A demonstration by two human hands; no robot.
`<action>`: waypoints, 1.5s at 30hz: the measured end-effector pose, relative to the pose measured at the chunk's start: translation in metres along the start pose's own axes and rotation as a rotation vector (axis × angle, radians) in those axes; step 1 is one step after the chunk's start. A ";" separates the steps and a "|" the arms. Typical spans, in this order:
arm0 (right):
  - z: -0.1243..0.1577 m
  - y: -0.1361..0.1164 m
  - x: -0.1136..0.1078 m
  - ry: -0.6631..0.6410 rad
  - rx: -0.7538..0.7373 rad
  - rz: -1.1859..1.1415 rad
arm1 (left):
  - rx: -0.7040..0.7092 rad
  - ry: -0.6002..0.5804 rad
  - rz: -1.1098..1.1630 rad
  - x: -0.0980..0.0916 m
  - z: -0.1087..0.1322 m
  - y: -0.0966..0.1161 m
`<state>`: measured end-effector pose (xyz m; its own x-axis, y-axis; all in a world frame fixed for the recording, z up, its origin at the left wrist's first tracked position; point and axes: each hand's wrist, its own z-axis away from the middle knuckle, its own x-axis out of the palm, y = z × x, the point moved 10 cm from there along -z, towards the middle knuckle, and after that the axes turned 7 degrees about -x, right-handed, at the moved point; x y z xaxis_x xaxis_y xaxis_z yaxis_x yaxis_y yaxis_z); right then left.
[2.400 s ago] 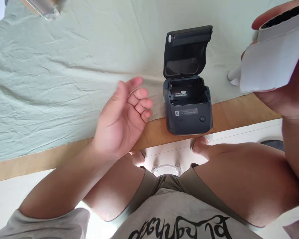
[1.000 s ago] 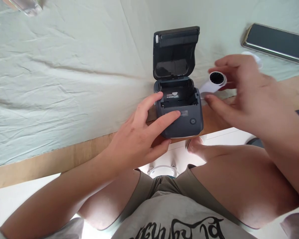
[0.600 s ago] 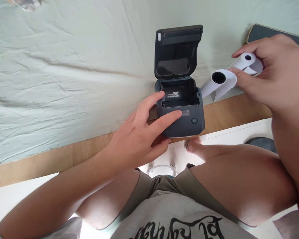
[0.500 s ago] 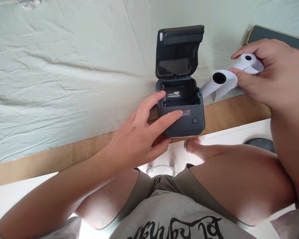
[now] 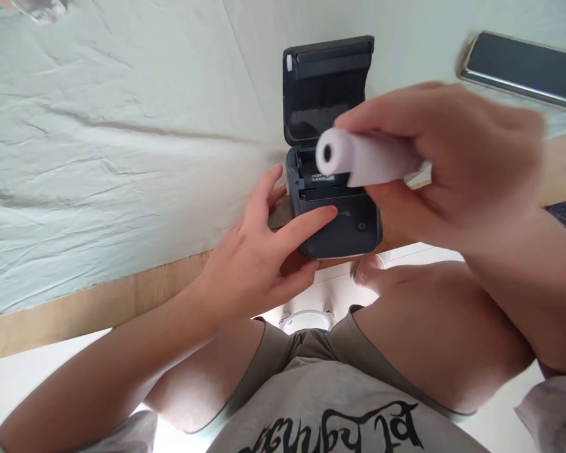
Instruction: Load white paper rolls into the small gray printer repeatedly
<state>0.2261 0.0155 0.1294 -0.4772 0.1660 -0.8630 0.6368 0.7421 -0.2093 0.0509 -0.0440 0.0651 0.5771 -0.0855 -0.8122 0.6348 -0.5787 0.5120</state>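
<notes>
A dark portable printer (image 5: pixel 342 236) sits at the table's edge with its lid (image 5: pixel 327 69) tipped up and its paper bay exposed. My left hand (image 5: pixel 249 258) grips the printer's left front corner, one fingertip on the front panel and others along the side. In my right hand (image 5: pixel 471 151), closed around it, is a white paper roll (image 5: pixel 372 157) with a small dark core hole. The roll hangs over the bay and covers part of it. Motion blurs the right hand slightly.
A phone (image 5: pixel 528 69) lies at the right on the pale green cloth (image 5: pixel 122 157). A bare wooden strip (image 5: pixel 99 296) runs along the table's front edge. A shiny clear item (image 5: pixel 44 9) is at the top left. My legs are below the table edge.
My right hand has moved left with the paper roll, from beside the printer to above its bay. The second roll seen earlier beside the printer is out of sight. My left hand stays on the printer.
</notes>
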 end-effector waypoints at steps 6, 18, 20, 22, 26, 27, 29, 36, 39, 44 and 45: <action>-0.018 0.000 0.019 -0.130 0.045 0.117 | 0.032 -0.021 -0.026 0.000 0.000 0.002; -0.021 0.002 0.022 -0.149 -0.104 0.070 | 0.049 -0.023 -0.026 -0.002 0.000 0.005; -0.022 0.001 0.020 -0.119 -0.112 0.048 | 0.055 -0.022 -0.034 -0.002 0.001 0.005; -0.022 -0.003 0.015 -0.060 -0.135 0.022 | 0.043 -0.022 -0.038 -0.001 0.001 0.005; -0.021 0.002 0.007 0.028 -0.094 0.024 | 0.036 -0.004 -0.047 0.000 0.001 0.005; -0.021 0.004 0.007 0.026 -0.087 0.019 | 0.034 0.001 -0.050 0.000 0.001 0.005; -0.020 0.007 0.009 0.003 -0.110 -0.015 | 0.028 0.006 -0.049 0.000 0.001 0.004; -0.022 0.016 0.023 -0.193 -0.018 -0.043 | 0.046 -0.034 -0.062 -0.001 -0.001 0.005; -0.022 0.009 0.015 -0.161 -0.009 -0.033 | 0.030 -0.034 -0.068 0.001 0.000 0.004; -0.011 -0.020 -0.005 -0.026 -0.208 -0.083 | -0.020 0.047 -0.008 0.000 0.002 0.003; -0.008 -0.024 -0.005 -0.022 -0.244 -0.103 | -0.025 0.047 0.003 0.000 0.002 0.003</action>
<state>0.2083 0.0023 0.1429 -0.5171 0.0698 -0.8531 0.4192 0.8896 -0.1814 0.0518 -0.0473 0.0664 0.6022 -0.0481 -0.7969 0.6453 -0.5583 0.5213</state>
